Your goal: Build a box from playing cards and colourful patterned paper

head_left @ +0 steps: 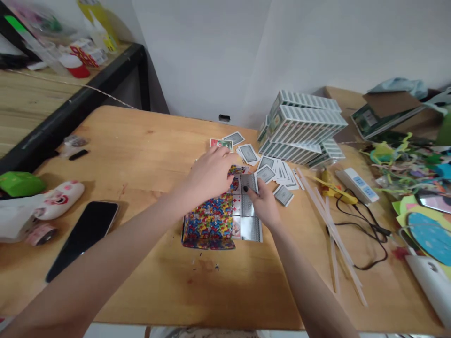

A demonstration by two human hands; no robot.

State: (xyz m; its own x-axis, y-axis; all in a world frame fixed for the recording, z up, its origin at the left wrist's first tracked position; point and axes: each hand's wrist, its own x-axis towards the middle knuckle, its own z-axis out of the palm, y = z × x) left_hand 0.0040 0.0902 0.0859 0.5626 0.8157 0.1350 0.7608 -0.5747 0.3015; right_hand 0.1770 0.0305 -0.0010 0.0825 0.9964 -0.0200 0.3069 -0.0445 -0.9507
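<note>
In the middle of the table lies a folded piece point(211, 220) covered in a bright multicoloured pattern, shaped like an open box. Along its right side runs a panel of joined playing cards point(246, 223), some face up and some back up. My left hand point(213, 171) reaches over its far end, fingers curled down by a small upright flap of cards point(239, 169); its fingertips are partly hidden. My right hand point(264, 202) grips the panel's right edge, thumb on top and fingers underneath. Loose playing cards point(248, 154) lie just beyond both hands.
Stacked card boxes point(306, 124) stand at the back right. Clear plastic strips point(338, 234), a yellow glue gun point(334, 190) and a power strip point(357, 185) lie on the right. A phone point(84, 234) and a white-and-pink object point(61, 199) are on the left.
</note>
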